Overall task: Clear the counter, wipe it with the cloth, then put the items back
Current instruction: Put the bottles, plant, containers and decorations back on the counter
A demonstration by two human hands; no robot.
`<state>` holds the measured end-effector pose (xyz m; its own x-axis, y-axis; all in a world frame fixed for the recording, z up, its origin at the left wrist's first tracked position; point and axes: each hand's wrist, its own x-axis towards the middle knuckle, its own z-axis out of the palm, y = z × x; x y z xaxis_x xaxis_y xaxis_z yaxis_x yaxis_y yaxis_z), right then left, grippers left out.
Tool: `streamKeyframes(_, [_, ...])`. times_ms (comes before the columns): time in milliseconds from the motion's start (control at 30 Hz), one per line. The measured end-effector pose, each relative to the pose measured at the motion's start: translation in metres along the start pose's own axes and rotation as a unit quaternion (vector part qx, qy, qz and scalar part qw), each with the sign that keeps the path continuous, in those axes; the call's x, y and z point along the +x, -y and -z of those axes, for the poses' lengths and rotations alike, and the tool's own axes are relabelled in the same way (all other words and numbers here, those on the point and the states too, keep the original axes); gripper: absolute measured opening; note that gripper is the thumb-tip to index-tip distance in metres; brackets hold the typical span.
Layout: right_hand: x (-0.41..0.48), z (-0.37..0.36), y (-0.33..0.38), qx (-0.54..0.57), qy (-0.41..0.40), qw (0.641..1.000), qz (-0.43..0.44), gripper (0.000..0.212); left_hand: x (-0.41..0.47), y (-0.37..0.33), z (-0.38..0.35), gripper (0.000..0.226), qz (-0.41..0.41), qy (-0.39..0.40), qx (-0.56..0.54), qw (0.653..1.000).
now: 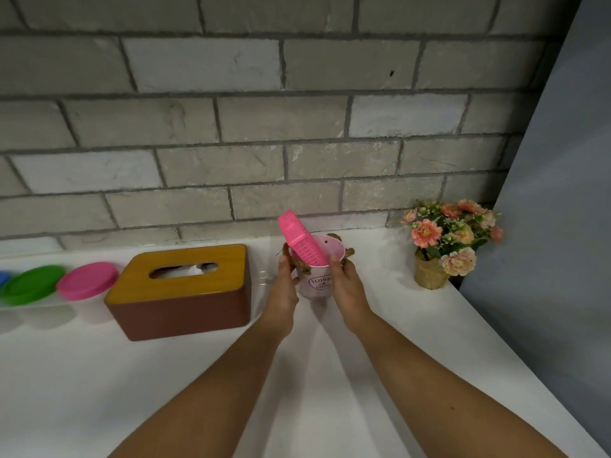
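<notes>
Hands close on the pink pail (316,283) from both sides. My read from here is that the left hand (286,280) clasps its left wall just below the rope handle (285,250), thumb up near the rim. The right hand (347,283) wraps the right wall with its thumb tip at the rim, so both are gripping it. The pail sits upright, squarely between the two palms, far back on the white counter (330,375) close to the brick wall (231,127). The tissue box (185,292) is on its left and the potted flowers (443,239) are well off to its right; whether its base touches the counter I cannot tell. A pink perforated scoop (299,241) leans out of it toward the left (top-heavy, and the one thing likely to tip out). To move it well I would hold the pail level, squeeze evenly, lift straight before travelling, and steer wide of the box. No cloth shows, so I judge clearing and replacing equally possible.
</notes>
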<state>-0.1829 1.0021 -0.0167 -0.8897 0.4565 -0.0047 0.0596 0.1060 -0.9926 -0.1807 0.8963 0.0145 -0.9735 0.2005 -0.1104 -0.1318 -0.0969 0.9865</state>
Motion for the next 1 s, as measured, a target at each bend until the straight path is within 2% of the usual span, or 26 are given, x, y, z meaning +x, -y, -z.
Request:
streamKeyframes(300, [-0.012, -0.03, 0.004, -0.008, 0.031, 0.999, -0.01, 0.048, -0.012, -0.004, 0.029, 0.053, -0.008, -0.017, -0.012, 1.0])
streamKeyframes(567, [-0.015, -0.027, 0.0, -0.025, 0.055, 0.998, -0.016, 0.049, -0.015, 0.001, 0.03, 0.051, -0.002, 0.011, -0.006, 1.0])
streamKeyframes(767, [-0.013, -0.025, 0.003, -0.04, 0.077, 0.996, -0.019, 0.052, -0.012, 0.003, 0.03, 0.05, -0.01, -0.003, 0.011, 1.0])
streamKeyframes(833, [-0.013, -0.023, 0.007, -0.053, 0.046, 0.998, -0.005, 0.052, -0.012, 0.004, 0.031, 0.046, -0.023, -0.022, 0.025, 0.999])
streamKeyframes(1000, [-0.011, -0.016, 0.026, -0.122, -0.114, 0.985, 0.054, 0.041, -0.02, -0.002, 0.027, 0.046, -0.11, -0.096, 0.114, 0.983])
